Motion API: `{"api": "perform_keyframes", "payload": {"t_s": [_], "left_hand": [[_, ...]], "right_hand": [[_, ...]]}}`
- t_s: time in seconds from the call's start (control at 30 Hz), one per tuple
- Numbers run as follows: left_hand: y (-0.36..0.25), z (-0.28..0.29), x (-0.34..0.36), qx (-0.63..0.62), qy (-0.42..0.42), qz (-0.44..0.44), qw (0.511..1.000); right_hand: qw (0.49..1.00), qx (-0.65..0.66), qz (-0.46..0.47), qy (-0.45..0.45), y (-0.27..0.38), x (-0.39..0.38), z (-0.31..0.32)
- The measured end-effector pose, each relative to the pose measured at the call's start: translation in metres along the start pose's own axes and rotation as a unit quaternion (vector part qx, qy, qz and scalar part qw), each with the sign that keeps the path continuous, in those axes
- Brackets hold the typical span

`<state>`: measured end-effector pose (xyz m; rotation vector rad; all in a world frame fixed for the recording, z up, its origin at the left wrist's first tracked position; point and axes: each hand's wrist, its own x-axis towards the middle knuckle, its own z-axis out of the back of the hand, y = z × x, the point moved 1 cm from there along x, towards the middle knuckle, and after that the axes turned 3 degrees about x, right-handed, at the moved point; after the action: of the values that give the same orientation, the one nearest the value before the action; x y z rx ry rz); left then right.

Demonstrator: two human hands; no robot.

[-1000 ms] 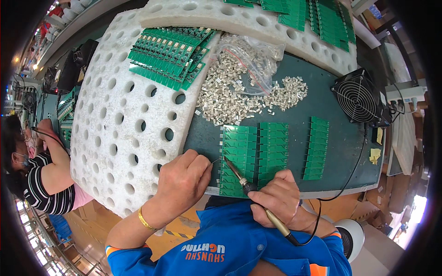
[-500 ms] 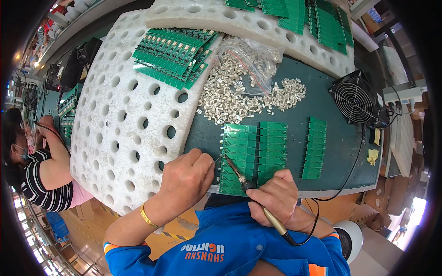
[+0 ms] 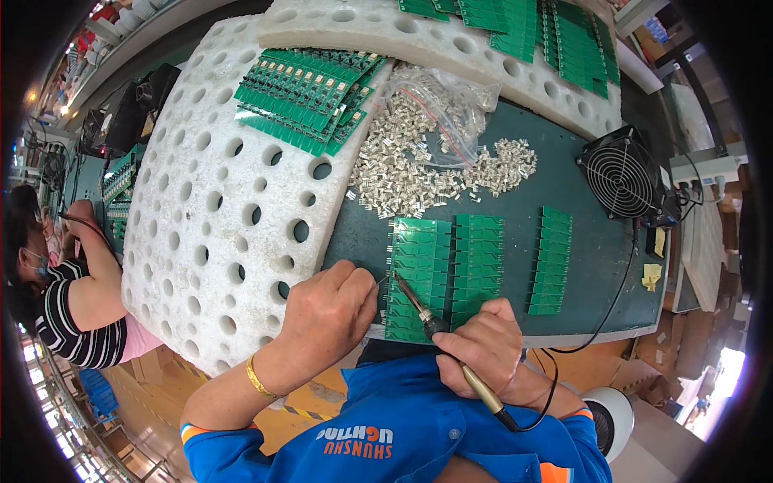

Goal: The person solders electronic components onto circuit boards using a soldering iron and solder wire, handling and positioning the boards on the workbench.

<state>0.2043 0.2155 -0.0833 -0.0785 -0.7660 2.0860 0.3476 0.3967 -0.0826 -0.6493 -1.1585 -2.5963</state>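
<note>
My left hand [image 3: 334, 310] is closed in a pinch on a thin solder wire [image 3: 383, 282], which reaches toward the left edge of a green circuit board panel [image 3: 419, 290]. My right hand [image 3: 479, 346] grips a soldering iron [image 3: 435, 324] with a gold handle; its tip is at that panel's left edge, by the small silver pins along it. Two further green panels [image 3: 479, 266] [image 3: 551, 258] lie to the right. Behind them a heap of small white connectors [image 3: 386, 173] spills from a clear plastic bag [image 3: 455, 121].
Perforated white foam sheets [image 3: 193, 233] carry stacked green boards [image 3: 298, 88] at left and back. A black fan [image 3: 620, 177] with cables stands on the dark mat [image 3: 604, 274] at right. A co-worker [image 3: 72, 298] in a striped top works at the far left.
My left hand has edged slightly right, nearer the panel. The iron's tip has stayed at the panel's left edge, and my grip on it is the same.
</note>
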Motion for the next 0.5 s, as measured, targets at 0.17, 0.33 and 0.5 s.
{"api": "perform_keyframes", "payload": {"t_s": [0.17, 0.33, 0.5], "left_hand": [[-0.0002, 0.0003, -0.0008, 0.001, 0.002, 0.001, 1.0], [-0.0016, 0.0015, -0.003, 0.0, 0.006, 0.003, 1.0], [-0.0032, 0.0046, -0.0077, -0.011, 0.004, 0.012, 1.0]], "right_hand": [[1.0, 0.0, 0.002, -0.002, 0.001, -0.0007, 0.0001], [1.0, 0.003, 0.005, -0.002, 0.001, -0.0025, 0.0009], [1.0, 0.01, 0.004, 0.003, 0.0006, -0.0036, 0.003]]}}
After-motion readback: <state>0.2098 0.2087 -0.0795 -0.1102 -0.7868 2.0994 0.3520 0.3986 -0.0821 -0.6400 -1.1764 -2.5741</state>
